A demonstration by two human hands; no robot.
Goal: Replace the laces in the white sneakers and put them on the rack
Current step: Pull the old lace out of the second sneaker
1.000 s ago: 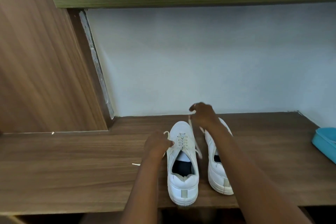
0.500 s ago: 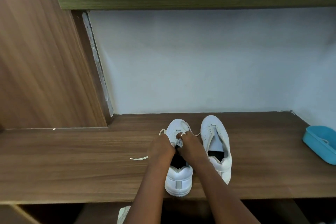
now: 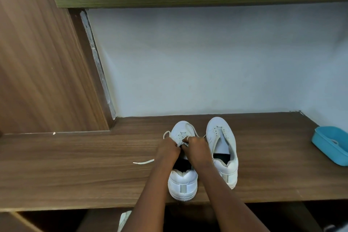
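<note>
Both forearms reach forward and down, converging over the middle of the shelf. My left hand [image 3: 168, 149] and right hand [image 3: 197, 149] sit knuckle to knuckle with fingers curled, each pinching the cream flat shoelace [image 3: 144, 162] above the eyelet row of the left white low-top sneaker [image 3: 182, 182]. A loop of lace stands out beyond my left knuckles, and the free end trails on the wood to the left. I cannot tell which eyelet is engaged, because my fingers cover it. The right white low-top sneaker [image 3: 224, 137] stands just beside it, tongue laid open. Both sneakers point toes to the wall on the brown wood-grain rack shelf [image 3: 75, 165]. A blue plastic tub [image 3: 329, 145] sits at the far right. One second ago my right hand was raised over the toes and my left was at the sneaker's side. Half a second ago the hands were already joined as now.
</note>
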